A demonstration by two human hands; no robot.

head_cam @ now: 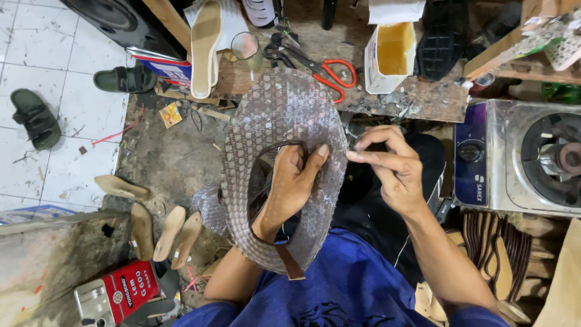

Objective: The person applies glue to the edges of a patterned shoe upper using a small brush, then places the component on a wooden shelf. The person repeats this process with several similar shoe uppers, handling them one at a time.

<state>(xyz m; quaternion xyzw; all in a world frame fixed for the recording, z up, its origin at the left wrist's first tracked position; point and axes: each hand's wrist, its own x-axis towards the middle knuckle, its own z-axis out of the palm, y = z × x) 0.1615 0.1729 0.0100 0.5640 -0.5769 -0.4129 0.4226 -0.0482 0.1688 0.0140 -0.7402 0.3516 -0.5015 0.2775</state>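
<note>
Gripped from inside by the left hand [293, 181], a patterned grey shoe upper [284, 121] is held at centre frame, a brown strap [289, 261] hanging at its 6 o'clock. An edge of the upper is pinched closed between thumb and fingers of the right hand [390, 166] at 3 o'clock. A white open carton [387, 57] stands on the bench [423, 100] at 1 o'clock, beside red-handled scissors [336, 75]. A red rectangular tin [118, 293] lies at 8 o'clock.
</note>
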